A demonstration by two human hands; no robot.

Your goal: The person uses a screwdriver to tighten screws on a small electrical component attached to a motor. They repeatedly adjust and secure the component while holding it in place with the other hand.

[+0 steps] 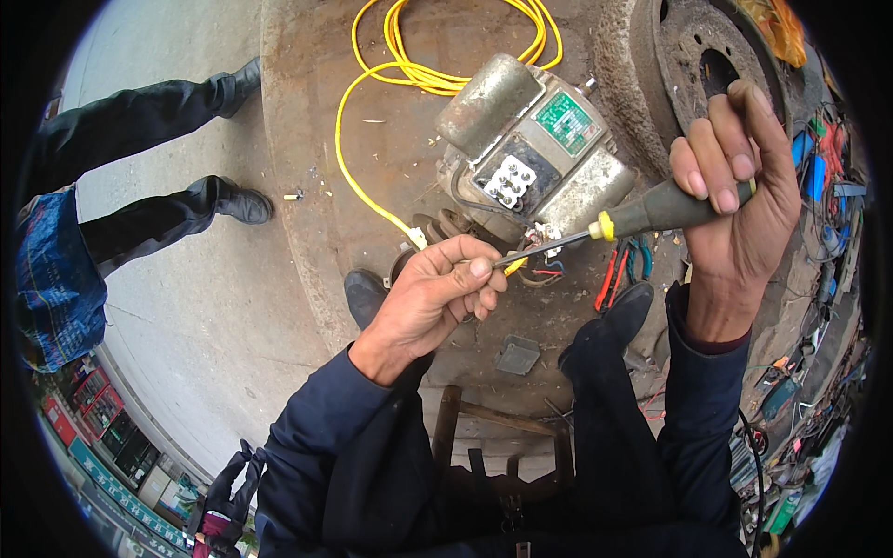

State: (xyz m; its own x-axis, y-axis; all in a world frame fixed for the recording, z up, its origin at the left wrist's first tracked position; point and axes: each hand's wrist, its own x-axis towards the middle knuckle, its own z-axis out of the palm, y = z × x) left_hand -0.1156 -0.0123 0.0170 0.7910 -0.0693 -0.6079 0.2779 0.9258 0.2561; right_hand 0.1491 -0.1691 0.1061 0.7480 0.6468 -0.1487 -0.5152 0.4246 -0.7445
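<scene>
My right hand (749,181) is closed round the dark green handle of a screwdriver (651,212), which has a yellow collar. The shaft points left to my left hand (437,284), where thumb and fingers pinch its tip; whether a small part is held there too is hidden. Just beyond the shaft, an electric motor (584,191) lies on the ground, with a green nameplate and a bared white terminal block (511,181). Loose red and blue wires (551,272) show below it. A yellow cable (349,160) runs from a coil at the top down to beside my left hand.
Red-handled pliers (609,279) and a teal-handled tool (640,260) lie near my right foot. A small grey plate (517,355) rests between my feet. A rusty wheel rim (674,70) stands upper right, tools and scrap (828,214) beyond. Another person's legs (153,112) are at left.
</scene>
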